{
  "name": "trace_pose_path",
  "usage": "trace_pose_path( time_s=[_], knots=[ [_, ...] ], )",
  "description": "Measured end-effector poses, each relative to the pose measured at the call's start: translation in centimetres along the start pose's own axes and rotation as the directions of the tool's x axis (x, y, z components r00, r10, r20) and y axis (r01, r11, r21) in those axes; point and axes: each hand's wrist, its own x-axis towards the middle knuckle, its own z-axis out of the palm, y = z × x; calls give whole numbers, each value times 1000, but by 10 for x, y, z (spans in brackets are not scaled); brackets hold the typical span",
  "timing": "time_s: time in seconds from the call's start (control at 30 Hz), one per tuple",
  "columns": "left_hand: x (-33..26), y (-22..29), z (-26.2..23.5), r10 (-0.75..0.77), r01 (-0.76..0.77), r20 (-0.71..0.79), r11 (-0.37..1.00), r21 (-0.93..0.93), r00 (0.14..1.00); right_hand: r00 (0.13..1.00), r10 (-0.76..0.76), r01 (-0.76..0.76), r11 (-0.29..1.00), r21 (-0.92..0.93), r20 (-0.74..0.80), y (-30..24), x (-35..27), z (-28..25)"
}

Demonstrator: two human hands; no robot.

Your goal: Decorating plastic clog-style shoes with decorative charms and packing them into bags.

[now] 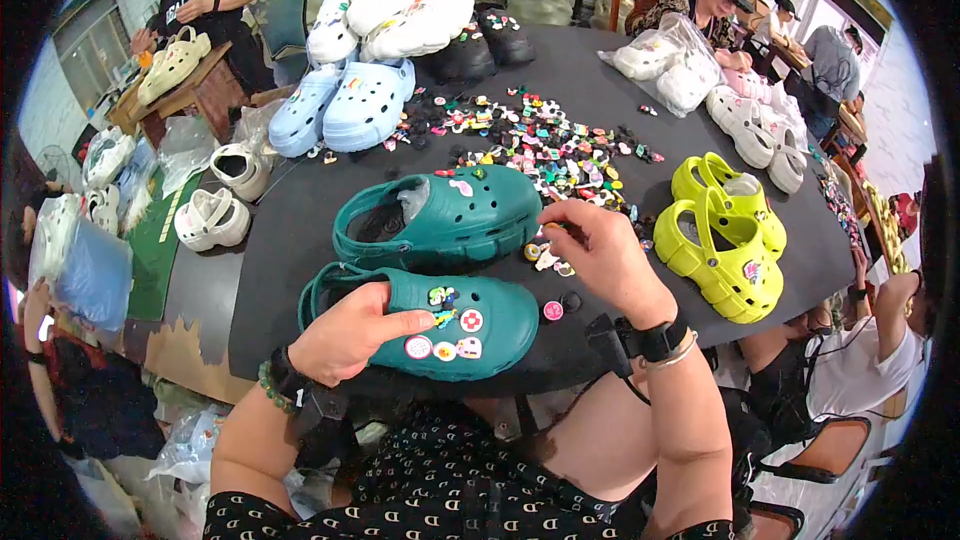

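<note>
My left hand (345, 335) grips the near dark green clog (505, 335), its thumb lying on the upper among several fixed shoe charms, including a white round charm with a red cross (471, 323). Just beyond lies the matching green clog (495, 210), with a pink charm near its opening. My right hand (610, 258) hovers right of that clog's toe, thumb and fingertips pinched together; whatever is between them is too small to make out. Below it, a pink round charm (553, 311) and a dark round one (571, 302) rest on the black table (290, 240).
A heap of loose charms (570, 155) spreads across the table's middle. Yellow-green clogs (735, 275) stand at right, light blue clogs (370, 105) at back left. White clogs (415, 28) in plastic and black clogs (465, 55) sit behind. Other people (200, 0) work around the room.
</note>
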Motion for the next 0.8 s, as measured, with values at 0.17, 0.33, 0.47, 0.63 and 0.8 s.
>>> trace_pose_path(
  time_s=[0.17,0.33,0.47,0.63,0.8],
  knots=[
    [1,0,0,-26,28,-35,998,60,999,971,-230,226,972,-61,-68,15,5,-1],
    [1,10,3,229,-84,-194,824,561,954,994,-72,77,995,66,-80,14,14,5],
    [3,33,-2,717,-57,-190,305,951,671,976,-217,216,974,68,10,-1,28,3],
    [46,42,-34,756,-297,-191,458,838,626,892,-441,450,887,-102,97,-22,53,10],
    [81,57,-45,205,-24,-281,845,534,938,951,-276,287,955,-70,136,-35,69,23]
  ],
)
